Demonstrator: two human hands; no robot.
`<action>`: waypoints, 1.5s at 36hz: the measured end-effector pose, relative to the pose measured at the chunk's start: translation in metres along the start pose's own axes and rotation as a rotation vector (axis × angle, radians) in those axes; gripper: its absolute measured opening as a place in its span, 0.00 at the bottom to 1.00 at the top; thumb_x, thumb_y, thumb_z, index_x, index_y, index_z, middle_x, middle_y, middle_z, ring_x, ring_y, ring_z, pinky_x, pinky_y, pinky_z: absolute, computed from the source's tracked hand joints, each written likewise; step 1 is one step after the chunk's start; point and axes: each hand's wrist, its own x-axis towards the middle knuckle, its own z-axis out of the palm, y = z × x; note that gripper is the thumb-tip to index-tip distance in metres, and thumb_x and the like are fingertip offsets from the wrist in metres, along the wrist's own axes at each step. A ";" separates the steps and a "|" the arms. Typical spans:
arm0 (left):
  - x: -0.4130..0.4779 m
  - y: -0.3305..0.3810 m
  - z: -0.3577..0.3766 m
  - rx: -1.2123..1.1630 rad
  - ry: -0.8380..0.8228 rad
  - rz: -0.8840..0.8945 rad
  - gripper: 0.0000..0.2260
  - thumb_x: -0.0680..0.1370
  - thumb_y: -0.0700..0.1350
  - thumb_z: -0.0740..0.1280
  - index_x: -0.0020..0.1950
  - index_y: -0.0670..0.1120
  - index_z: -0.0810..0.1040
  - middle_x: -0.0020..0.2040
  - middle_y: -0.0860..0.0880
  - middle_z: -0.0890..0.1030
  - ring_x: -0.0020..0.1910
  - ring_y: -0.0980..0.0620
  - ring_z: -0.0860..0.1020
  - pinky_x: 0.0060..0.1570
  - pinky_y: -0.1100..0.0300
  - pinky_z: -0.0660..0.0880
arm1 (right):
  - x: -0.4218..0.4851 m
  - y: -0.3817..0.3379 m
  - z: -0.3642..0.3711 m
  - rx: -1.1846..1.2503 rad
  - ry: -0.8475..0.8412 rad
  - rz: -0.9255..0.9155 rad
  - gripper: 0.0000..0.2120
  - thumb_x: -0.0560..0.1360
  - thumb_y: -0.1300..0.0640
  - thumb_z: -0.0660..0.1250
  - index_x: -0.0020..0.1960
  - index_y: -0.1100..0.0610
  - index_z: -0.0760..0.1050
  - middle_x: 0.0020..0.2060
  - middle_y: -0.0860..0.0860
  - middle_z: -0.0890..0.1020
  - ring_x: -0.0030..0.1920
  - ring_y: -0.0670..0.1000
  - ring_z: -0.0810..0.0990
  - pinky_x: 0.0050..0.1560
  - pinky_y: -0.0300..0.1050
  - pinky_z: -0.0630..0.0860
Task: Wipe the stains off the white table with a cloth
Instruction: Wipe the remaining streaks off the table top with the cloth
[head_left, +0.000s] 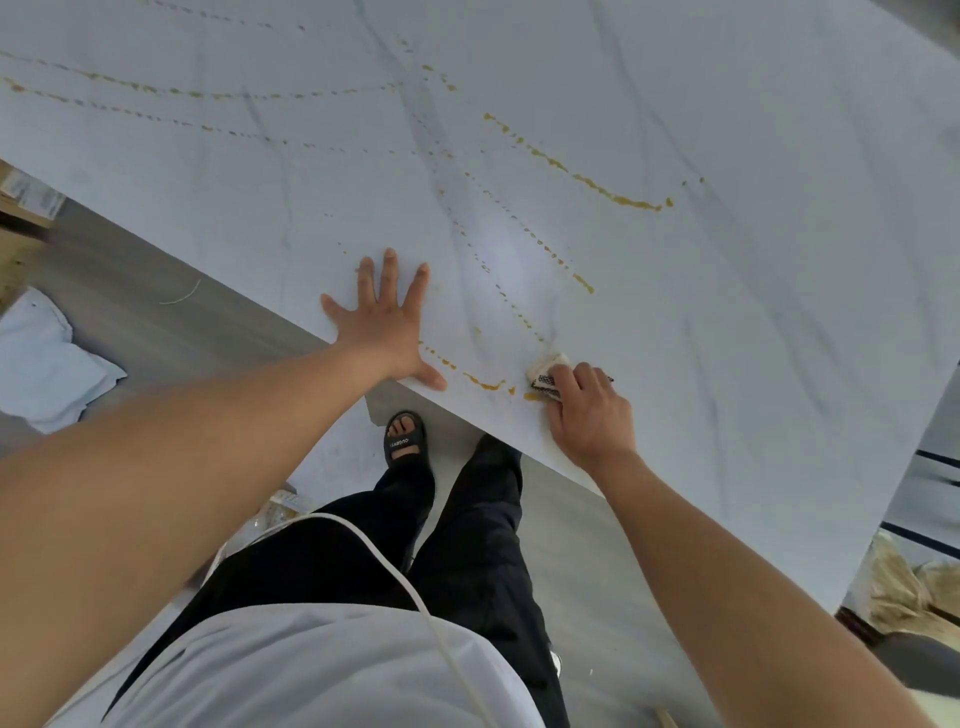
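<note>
The white marbled table (727, 312) carries yellow-brown stains: a thick streak (576, 174) toward the right, dotted trails (208, 93) across the far left, and blobs (483, 382) along the near edge. My right hand (589, 415) presses a folded cream cloth with a dark checked border (545, 375) onto the table by the near edge, touching the end of the blob line. My left hand (384, 322) lies flat on the table with its fingers spread, just left of those blobs, holding nothing.
The table's near edge (208, 270) runs diagonally from upper left to lower right. Below it are the grey floor, my legs and a black sandal (404, 441). A white pillow-like bag (47, 364) lies on the floor at left, straw-like clutter (914, 587) at right.
</note>
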 end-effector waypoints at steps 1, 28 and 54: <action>0.000 0.000 0.000 0.003 0.000 0.002 0.71 0.58 0.76 0.76 0.78 0.57 0.25 0.78 0.46 0.23 0.79 0.38 0.28 0.70 0.21 0.49 | -0.008 -0.004 0.003 -0.004 -0.006 -0.029 0.11 0.73 0.54 0.57 0.51 0.56 0.73 0.42 0.51 0.74 0.40 0.56 0.74 0.29 0.42 0.61; -0.012 -0.001 -0.007 0.016 -0.034 0.026 0.70 0.60 0.76 0.75 0.77 0.57 0.23 0.77 0.46 0.22 0.79 0.37 0.29 0.70 0.21 0.51 | -0.066 -0.062 -0.021 0.416 -0.312 0.203 0.11 0.76 0.58 0.60 0.57 0.50 0.76 0.46 0.45 0.78 0.47 0.49 0.76 0.45 0.46 0.75; 0.020 -0.051 -0.084 0.349 -0.077 0.083 0.73 0.58 0.68 0.81 0.76 0.60 0.22 0.72 0.52 0.16 0.78 0.42 0.27 0.70 0.25 0.58 | 0.111 0.114 -0.137 0.867 0.247 0.777 0.03 0.78 0.56 0.66 0.49 0.56 0.75 0.35 0.47 0.75 0.36 0.49 0.73 0.34 0.42 0.70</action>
